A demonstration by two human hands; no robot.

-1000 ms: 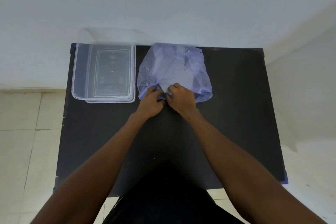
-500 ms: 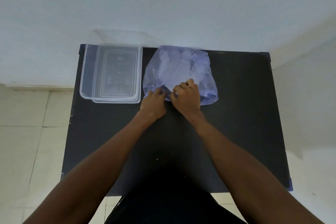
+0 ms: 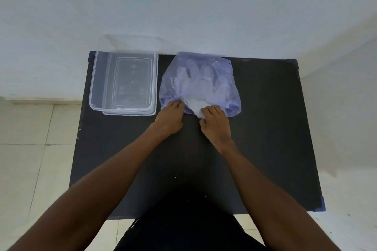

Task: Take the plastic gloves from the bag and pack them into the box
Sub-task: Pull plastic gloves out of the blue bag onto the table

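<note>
A translucent bluish plastic bag (image 3: 226, 79) lies at the far middle of the black table (image 3: 265, 138), its mouth facing me. Pale plastic gloves (image 3: 195, 79) show through it, fingers pointing away. My left hand (image 3: 170, 118) pinches the left edge of the bag's mouth. My right hand (image 3: 215, 124) grips the white cuff end of the gloves (image 3: 196, 106) sticking out of the mouth. The clear rectangular box (image 3: 98, 83) sits at the far left, open side up, with a lid lying under or beside it.
The table stands against a white wall (image 3: 183, 6). Pale floor tiles (image 3: 30, 149) show on the left, and a white wall or floor runs along the right. My dark clothing is at the table's near edge.
My hands have drawn apart at the bag's mouth. The right hand now holds the white end of the gloves, which shows outside the bag.
</note>
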